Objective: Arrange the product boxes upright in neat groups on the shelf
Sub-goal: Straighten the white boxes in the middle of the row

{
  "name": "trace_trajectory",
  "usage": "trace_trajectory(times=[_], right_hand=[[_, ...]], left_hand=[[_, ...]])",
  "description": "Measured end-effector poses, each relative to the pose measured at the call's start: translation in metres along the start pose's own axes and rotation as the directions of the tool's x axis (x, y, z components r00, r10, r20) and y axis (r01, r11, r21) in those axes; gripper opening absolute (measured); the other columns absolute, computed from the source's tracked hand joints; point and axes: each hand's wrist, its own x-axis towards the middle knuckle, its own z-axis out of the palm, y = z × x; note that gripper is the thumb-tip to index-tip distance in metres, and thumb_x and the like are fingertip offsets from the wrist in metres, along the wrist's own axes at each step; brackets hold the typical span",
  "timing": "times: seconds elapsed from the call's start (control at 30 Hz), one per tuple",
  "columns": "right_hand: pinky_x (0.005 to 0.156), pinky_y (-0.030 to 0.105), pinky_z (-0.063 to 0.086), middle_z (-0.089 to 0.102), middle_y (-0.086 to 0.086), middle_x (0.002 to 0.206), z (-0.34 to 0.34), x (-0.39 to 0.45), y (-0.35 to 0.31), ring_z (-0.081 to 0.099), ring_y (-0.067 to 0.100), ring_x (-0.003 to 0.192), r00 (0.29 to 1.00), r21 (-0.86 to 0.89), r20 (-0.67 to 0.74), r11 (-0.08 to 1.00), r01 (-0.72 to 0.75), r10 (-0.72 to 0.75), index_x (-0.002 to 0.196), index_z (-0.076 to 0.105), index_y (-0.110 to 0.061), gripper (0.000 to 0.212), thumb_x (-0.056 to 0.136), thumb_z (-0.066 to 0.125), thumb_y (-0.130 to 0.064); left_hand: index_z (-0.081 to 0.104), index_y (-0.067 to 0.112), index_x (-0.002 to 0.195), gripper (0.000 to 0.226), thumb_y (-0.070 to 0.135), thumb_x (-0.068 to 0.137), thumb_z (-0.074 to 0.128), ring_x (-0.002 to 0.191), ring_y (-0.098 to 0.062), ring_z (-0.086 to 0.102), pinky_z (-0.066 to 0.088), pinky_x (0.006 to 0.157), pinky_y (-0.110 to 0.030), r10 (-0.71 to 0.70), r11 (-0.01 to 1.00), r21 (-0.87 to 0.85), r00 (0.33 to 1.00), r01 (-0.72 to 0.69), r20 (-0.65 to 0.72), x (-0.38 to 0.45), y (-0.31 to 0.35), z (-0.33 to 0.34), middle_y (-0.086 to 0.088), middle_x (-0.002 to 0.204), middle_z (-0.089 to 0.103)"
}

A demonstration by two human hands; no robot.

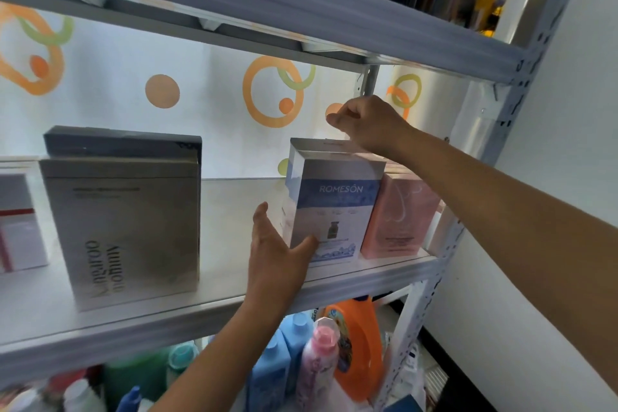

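Note:
A blue and white "ROMESON" box (pixel 334 211) stands upright on the white shelf (pixel 227 281), with a second similar box close behind it. My left hand (pixel 279 257) grips its lower left corner, thumb on the front face and fingers along the side. Curled shut with nothing visible in it, my right hand (pixel 368 124) hovers just over the rear box's top edge. A pink box (pixel 399 214) stands upright against the blue one's right side. Further left stands a large beige box (pixel 123 231), a grey box (pixel 122 140) behind it, and a white and red box (pixel 20 221) at the frame's edge.
The upper shelf board (pixel 267 10) hangs low over the boxes. A perforated metal post (pixel 521 84) closes the right end. Below the shelf stand an orange detergent jug (pixel 363 344), a pink bottle (pixel 317 365) and blue bottles (pixel 271 375). Bare shelf lies between the beige and blue boxes.

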Motion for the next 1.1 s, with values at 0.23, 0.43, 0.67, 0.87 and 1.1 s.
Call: trace_trajectory(times=[0.23, 0.43, 0.67, 0.87, 1.1], right_hand=[[0.076, 0.025, 0.046, 0.070, 0.000, 0.091, 0.039, -0.012, -0.069, 0.062, 0.015, 0.088, 0.968, 0.098, -0.086, 0.965, 0.245, -0.237, 0.094, 0.071, -0.011, 0.024, 0.093, 0.059, -0.032], [0.080, 0.038, 0.047, 0.069, 0.013, 0.086, 0.073, -0.023, -0.129, 0.062, 0.026, 0.082, 0.933, 0.178, -0.090, 0.916, 0.360, -0.350, 0.089, 0.066, 0.001, 0.048, 0.099, 0.047, -0.042], [0.091, 0.025, 0.045, 0.063, -0.005, 0.113, 0.118, -0.066, -0.157, 0.059, 0.011, 0.104, 0.981, 0.575, -0.149, 0.796, 0.189, -0.125, 0.120, 0.055, -0.018, 0.032, 0.100, 0.047, -0.041], [0.118, 0.041, 0.028, 0.028, -0.010, 0.155, 0.188, -0.118, -0.156, 0.031, 0.009, 0.141, 0.942, 0.777, -0.248, 0.628, 0.052, 0.228, 0.149, 0.023, -0.030, 0.060, 0.097, 0.043, -0.051], [0.109, 0.039, 0.041, 0.043, 0.002, 0.145, 0.223, -0.138, -0.157, 0.047, 0.015, 0.128, 0.952, 0.835, -0.059, 0.538, -0.117, 0.299, 0.144, 0.032, -0.024, 0.065, 0.092, 0.029, -0.063]], left_hand=[[0.018, 0.034, 0.147, 0.076, 0.025, 0.090, 0.067, 0.109, 0.001, 0.031, 0.032, 0.077, -0.007, 0.052, 0.998, 0.038, 0.996, -0.055, 0.072, -0.044, 0.004, -0.029, 0.009, 0.151, 0.034], [0.038, 0.047, 0.133, 0.057, 0.022, 0.090, 0.066, 0.119, 0.003, 0.044, 0.037, 0.094, -0.011, 0.209, 0.978, -0.013, 0.978, -0.209, -0.026, -0.073, 0.004, -0.083, 0.023, 0.142, 0.041], [0.059, 0.025, 0.119, 0.044, 0.009, 0.082, 0.073, 0.120, -0.006, 0.052, 0.044, 0.101, -0.019, 0.455, 0.890, 0.249, 0.750, -0.381, -0.480, -0.092, -0.021, -0.175, 0.011, 0.134, 0.053], [0.028, 0.034, 0.146, 0.086, 0.036, 0.077, 0.078, 0.129, -0.006, 0.037, 0.035, 0.098, -0.023, 0.248, 0.969, 0.120, 0.814, -0.218, -0.526, -0.064, -0.055, -0.209, 0.006, 0.153, 0.035], [0.002, 0.035, 0.155, 0.111, 0.076, 0.068, 0.059, 0.148, -0.017, 0.018, 0.021, 0.118, -0.039, 0.097, 0.990, -0.055, 0.913, -0.129, -0.396, -0.032, -0.074, -0.206, 0.009, 0.163, 0.012]])
